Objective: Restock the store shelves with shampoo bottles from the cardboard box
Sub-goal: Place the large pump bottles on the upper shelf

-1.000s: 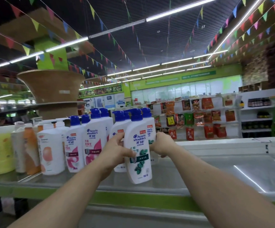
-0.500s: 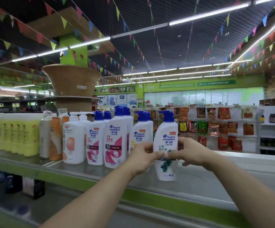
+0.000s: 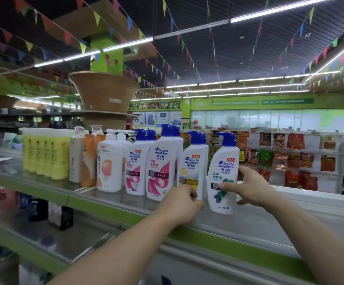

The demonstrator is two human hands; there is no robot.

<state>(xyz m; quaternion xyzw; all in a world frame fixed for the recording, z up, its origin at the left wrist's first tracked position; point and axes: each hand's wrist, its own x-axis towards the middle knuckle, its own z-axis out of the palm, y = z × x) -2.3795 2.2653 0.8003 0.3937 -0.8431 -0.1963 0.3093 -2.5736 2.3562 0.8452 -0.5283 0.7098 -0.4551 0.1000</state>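
A white shampoo bottle with a blue pump and green leaf label [image 3: 222, 173] stands on the top shelf [image 3: 109, 205] at the right end of the row. My right hand [image 3: 251, 187] grips it from the right, thumb across the label. Just left of it stands a yellow-label shampoo bottle [image 3: 193, 161]. My left hand [image 3: 180, 203] is curled round the base of that bottle and hides its foot. The cardboard box is out of view.
Further left on the shelf stand two pink-label shampoo bottles [image 3: 158, 167], a white peach-print pump bottle [image 3: 109, 165], orange bottles and yellow bottles [image 3: 47, 153]. A lower shelf [image 3: 43, 233] holds dark packs. Right of the green-label bottle the shelf is bare; a snack rack [image 3: 290, 159] stands behind.
The green-label bottle moved right, off the front of the row, and now stands beside the yellow-label one. My left hand let go of it and went to the yellow-label bottle.
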